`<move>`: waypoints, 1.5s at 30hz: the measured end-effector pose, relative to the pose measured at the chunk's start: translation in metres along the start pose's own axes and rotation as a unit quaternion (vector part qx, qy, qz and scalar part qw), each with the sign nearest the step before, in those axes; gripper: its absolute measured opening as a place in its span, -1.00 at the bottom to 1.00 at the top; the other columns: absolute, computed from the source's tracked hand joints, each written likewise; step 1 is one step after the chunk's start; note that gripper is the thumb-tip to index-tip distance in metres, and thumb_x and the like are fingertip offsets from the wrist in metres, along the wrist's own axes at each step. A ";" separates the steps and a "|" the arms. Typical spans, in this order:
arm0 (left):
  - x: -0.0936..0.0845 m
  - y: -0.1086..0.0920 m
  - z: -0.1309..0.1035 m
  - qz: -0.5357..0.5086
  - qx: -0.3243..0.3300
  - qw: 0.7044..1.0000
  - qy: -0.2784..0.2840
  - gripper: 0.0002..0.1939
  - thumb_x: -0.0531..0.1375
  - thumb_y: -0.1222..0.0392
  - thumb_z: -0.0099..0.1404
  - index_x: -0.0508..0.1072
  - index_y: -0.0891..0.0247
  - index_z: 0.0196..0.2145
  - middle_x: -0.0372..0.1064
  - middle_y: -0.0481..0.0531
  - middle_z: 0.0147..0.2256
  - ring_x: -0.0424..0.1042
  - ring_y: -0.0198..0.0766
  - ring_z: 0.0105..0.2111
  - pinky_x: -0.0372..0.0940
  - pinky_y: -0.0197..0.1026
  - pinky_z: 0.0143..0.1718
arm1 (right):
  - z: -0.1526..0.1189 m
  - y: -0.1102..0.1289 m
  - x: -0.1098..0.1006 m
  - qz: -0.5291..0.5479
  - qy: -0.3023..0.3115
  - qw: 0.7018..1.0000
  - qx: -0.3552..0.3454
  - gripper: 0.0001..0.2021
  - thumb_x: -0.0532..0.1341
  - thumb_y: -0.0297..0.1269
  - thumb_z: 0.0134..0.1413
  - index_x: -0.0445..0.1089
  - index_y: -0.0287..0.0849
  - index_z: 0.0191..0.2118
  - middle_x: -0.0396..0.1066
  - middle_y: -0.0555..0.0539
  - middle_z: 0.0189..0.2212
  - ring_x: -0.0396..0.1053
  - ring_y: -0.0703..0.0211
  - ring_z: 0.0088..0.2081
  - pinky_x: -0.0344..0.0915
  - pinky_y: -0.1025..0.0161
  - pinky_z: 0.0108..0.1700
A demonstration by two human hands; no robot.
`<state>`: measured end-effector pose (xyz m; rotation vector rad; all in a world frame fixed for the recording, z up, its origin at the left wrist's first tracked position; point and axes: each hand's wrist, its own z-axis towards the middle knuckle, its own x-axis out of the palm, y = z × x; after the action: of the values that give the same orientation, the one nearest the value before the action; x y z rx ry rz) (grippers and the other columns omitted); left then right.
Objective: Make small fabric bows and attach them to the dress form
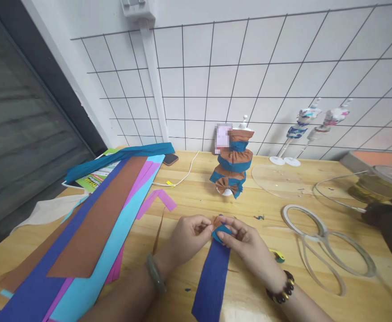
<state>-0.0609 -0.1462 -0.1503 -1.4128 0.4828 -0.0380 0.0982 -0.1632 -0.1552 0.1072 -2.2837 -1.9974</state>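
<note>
- Left hand curled, fingertips pinching the brown paper piece.
- Right hand closed, thumb and fingers gripping the blue paper strip at its top end.

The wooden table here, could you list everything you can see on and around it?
wooden table: one, light wood, fills the lower frame
paper sheets: a stack of long sheets, brown, dark blue, light blue, magenta, at left
blue paper strip: one, dark blue, front centre, its far end held by both hands
dressed figure: one, in brown and blue paper ruffles, centre back
tape rings: several, whitish, at right
phone: one, dark, behind the sheets, a white cable nearby
small stands: two, white bases, wrapped tops, back right
wire grid: one, black, on the white wall
left hand: fingers pinching the strip's end, green bangle on the wrist
right hand: pinching the same end, beaded bracelet on the wrist
</note>
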 end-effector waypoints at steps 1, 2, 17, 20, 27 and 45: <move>0.000 0.001 0.000 0.000 -0.001 1.000 0.000 -0.79 0.06 0.17 0.17 0.40 0.34 -0.47 0.36 0.00 -0.50 0.33 -0.33 -0.46 0.21 -0.35 -0.41 | 0.000 0.000 0.000 0.006 0.005 1.000 0.002 -0.64 0.31 -0.12 -0.23 0.40 -0.17 -0.25 0.42 -0.02 -0.46 0.33 0.20 -0.43 0.25 0.26 -0.36; 0.000 0.001 0.000 0.000 -0.002 1.000 -0.001 -0.79 0.06 0.17 0.17 0.40 0.35 -0.46 0.37 0.01 -0.49 0.33 -0.33 -0.46 0.21 -0.35 -0.42 | 0.000 0.000 0.000 0.004 0.010 1.000 0.003 -0.69 0.31 -0.12 -0.22 0.41 -0.19 -0.32 0.40 0.00 -0.51 0.31 0.24 -0.48 0.24 0.28 -0.40; -0.001 -0.002 -0.001 0.088 0.058 0.994 0.002 -0.80 0.02 0.27 0.18 0.40 0.33 -0.51 0.36 -0.03 -0.53 0.31 -0.37 -0.47 0.17 -0.38 -0.41 | -0.003 0.003 -0.001 -0.043 0.024 0.999 -0.018 -0.77 0.25 -0.11 -0.12 0.39 -0.19 -0.50 0.29 0.05 -0.61 0.20 0.28 -0.53 0.14 0.32 -0.44; -0.001 -0.001 -0.001 0.089 0.061 0.994 0.002 -0.80 0.02 0.27 0.18 0.39 0.33 -0.52 0.35 -0.03 -0.53 0.31 -0.37 -0.48 0.17 -0.38 -0.42 | -0.003 0.003 -0.001 -0.039 0.022 0.999 -0.018 -0.78 0.25 -0.13 -0.13 0.39 -0.21 -0.49 0.30 0.04 -0.61 0.21 0.28 -0.52 0.15 0.32 -0.44; 0.000 -0.001 -0.001 0.088 0.073 0.993 0.004 -0.80 0.02 0.29 0.17 0.39 0.33 -0.52 0.36 -0.04 -0.53 0.32 -0.38 -0.49 0.16 -0.38 -0.42 | 0.000 -0.001 -0.001 -0.025 0.010 1.000 -0.013 -0.78 0.26 -0.14 -0.13 0.37 -0.22 -0.52 0.28 0.06 -0.64 0.18 0.32 -0.56 0.12 0.35 -0.46; -0.002 -0.005 0.000 0.100 0.089 0.991 0.022 -0.77 -0.01 0.33 0.18 0.35 0.32 -0.58 0.25 -0.10 -0.59 0.22 -0.43 -0.53 0.10 -0.40 -0.46 | -0.002 0.001 -0.001 -0.041 0.041 0.998 -0.032 -0.81 0.21 -0.16 -0.05 0.36 -0.20 -0.45 0.30 0.03 -0.56 0.22 0.27 -0.48 0.16 0.32 -0.39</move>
<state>-0.0616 -0.1466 -0.1450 -1.1853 0.6403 0.0491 0.0999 -0.1653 -0.1536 0.2755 -2.1970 -2.0635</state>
